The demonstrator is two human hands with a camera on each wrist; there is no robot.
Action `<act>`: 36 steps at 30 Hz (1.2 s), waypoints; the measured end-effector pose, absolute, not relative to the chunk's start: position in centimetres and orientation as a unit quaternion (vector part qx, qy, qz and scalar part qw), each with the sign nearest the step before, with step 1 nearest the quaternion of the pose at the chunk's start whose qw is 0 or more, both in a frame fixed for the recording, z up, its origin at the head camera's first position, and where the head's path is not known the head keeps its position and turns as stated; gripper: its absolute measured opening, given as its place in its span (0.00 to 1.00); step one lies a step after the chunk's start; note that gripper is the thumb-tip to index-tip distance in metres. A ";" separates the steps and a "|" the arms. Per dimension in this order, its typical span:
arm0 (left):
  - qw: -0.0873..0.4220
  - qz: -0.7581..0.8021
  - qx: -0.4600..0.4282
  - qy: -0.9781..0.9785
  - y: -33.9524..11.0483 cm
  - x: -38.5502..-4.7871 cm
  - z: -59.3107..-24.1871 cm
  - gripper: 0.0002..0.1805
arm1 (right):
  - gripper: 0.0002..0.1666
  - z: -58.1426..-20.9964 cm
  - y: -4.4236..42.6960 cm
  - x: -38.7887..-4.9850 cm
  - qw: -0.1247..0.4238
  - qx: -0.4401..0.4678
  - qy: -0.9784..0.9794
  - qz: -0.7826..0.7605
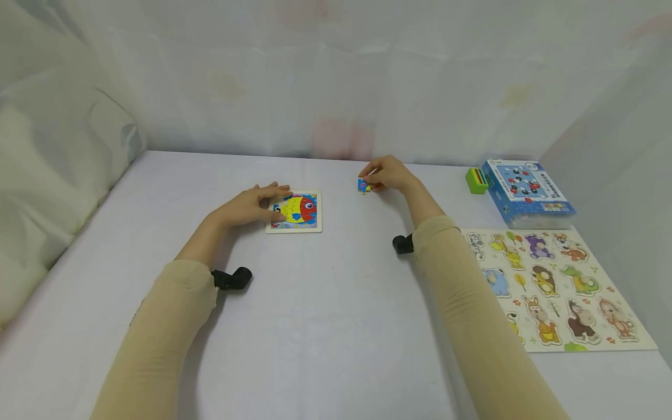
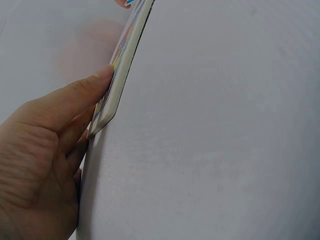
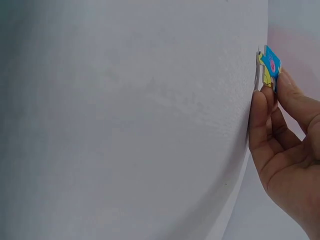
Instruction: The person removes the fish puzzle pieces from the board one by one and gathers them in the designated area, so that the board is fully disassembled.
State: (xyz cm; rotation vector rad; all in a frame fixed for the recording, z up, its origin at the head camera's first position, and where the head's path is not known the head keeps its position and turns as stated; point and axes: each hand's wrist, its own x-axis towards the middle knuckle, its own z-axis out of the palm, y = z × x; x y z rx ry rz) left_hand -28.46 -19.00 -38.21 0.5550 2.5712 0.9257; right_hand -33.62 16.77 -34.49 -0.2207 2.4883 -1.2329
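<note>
A small square fish jigsaw puzzle [image 1: 299, 211] lies flat on the white table, a yellow and red fish in its pale frame. My left hand [image 1: 251, 204] rests over its left side, thumb on the picture and the fingers stretched toward the far edge. The left wrist view shows the left thumb [image 2: 95, 82] touching the puzzle's face. Farther right, my right hand [image 1: 389, 174] pinches a small puzzle piece [image 1: 363, 185] between thumb and fingers, just above or touching the table. In the right wrist view the piece [image 3: 271, 64] is blue, yellow and pink.
To the right lies a large animal puzzle board [image 1: 564, 286] with peg-style pictures. Behind it sit a blue box [image 1: 527, 189] and a green block-like item [image 1: 476, 182] with coloured stripes. White cloth [image 1: 336, 81] hangs along the table's far edge.
</note>
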 end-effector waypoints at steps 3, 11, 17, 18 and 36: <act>0.177 0.327 0.195 0.908 -19.0 -28.4 -38.2 0.36 | 0.14 -34.6 16.8 -33.6 0.175 -0.079 0.880 -0.434; 0.178 0.326 0.193 0.908 -18.9 -28.3 -37.9 0.36 | 0.13 -34.8 16.9 -33.8 0.161 -0.082 0.897 -0.404; 0.180 0.321 0.192 0.910 -18.9 -28.3 -37.9 0.36 | 0.12 -34.7 16.7 -33.8 0.152 -0.070 0.913 -0.373; 0.180 0.322 0.192 0.910 -18.8 -28.3 -37.9 0.36 | 0.12 -34.6 16.7 -33.8 0.152 -0.069 0.914 -0.369; 0.179 0.325 0.189 0.909 -18.8 -28.2 -37.9 0.35 | 0.11 -34.6 16.1 -33.7 0.144 -0.065 0.926 -0.344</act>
